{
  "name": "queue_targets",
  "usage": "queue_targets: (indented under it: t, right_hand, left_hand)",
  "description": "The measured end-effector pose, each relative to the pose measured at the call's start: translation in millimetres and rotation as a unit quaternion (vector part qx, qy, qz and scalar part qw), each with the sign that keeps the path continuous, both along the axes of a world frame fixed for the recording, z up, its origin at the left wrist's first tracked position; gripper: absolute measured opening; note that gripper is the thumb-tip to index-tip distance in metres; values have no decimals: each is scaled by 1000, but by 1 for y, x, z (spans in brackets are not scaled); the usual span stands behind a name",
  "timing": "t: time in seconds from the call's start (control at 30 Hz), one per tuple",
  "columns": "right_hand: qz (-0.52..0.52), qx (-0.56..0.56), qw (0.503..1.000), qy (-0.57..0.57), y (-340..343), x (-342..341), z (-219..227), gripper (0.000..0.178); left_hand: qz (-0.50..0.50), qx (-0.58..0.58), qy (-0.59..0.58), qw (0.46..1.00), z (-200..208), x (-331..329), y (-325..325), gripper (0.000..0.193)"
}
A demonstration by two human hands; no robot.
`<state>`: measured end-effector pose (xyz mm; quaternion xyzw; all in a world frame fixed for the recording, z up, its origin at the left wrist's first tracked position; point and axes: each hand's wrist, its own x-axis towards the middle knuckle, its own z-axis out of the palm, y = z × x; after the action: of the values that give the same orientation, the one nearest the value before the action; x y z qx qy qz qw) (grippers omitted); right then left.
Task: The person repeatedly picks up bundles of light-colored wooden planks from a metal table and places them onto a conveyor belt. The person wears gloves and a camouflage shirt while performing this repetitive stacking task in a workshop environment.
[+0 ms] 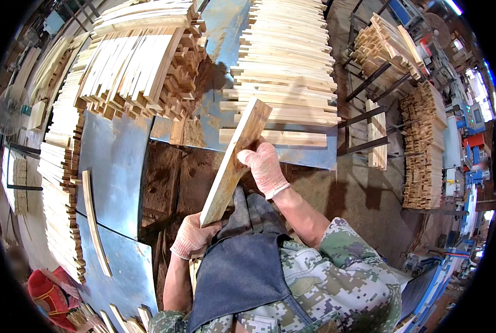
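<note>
Plank (229, 166) slants between 2 gloved hands, above the lap and in front of the dark apron (239, 277), with its far end up and to the right. The left hand (191, 237) holds its near end, fingers closed on the wood. The right hand (266, 169) grips its right edge farther up, thumb lying on the broad face. Brown stains mark that face near the far end.

Beyond, a row (288, 66) of pale strips lies side by side on the blue worktop (303, 157). The nearest strip (300, 138) sits slightly apart from the rest. In view the plank's far end overlaps this row; whether they touch, I cannot tell.

To the left rises a stack (134, 64) of boards, and 1 curved slat (95, 222) lies on the left worktop (117, 166). At lower left is a person in red (51, 294). More wood (423, 150) is piled at right.
</note>
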<state>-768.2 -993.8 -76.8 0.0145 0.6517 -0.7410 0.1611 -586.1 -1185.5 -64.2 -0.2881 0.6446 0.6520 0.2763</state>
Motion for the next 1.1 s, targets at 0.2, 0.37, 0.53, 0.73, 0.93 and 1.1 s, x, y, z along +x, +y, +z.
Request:
queue_targets:
  t: [0.2, 0.37, 0.53, 0.73, 0.93, 1.1]
  right_hand:
    - [50, -10, 999, -1, 4, 3, -3, 23]
    - [112, -78, 991, -1, -2, 8, 24, 41]
    - [110, -66, 992, 12, -7, 12, 39, 36]
    - [62, -118, 991, 10, -16, 18, 32, 18]
    - [78, -65, 995, 6, -7, 14, 8, 14]
    - [79, -67, 995, 5, -5, 13, -6, 14]
  left_hand:
    - [-15, 55, 5, 998, -8, 11, -16, 31]
    - [-39, 153, 27, 987, -18, 20, -33, 45]
    - [-45, 196, 43, 979, -27, 24, -41, 58]
    - [-35, 221, 31, 974, -45, 35, -47, 74]
    - [-47, 220, 35, 974, -63, 40, -50, 74]
    - [-37, 236, 38, 970, -75, 44, -51, 74]
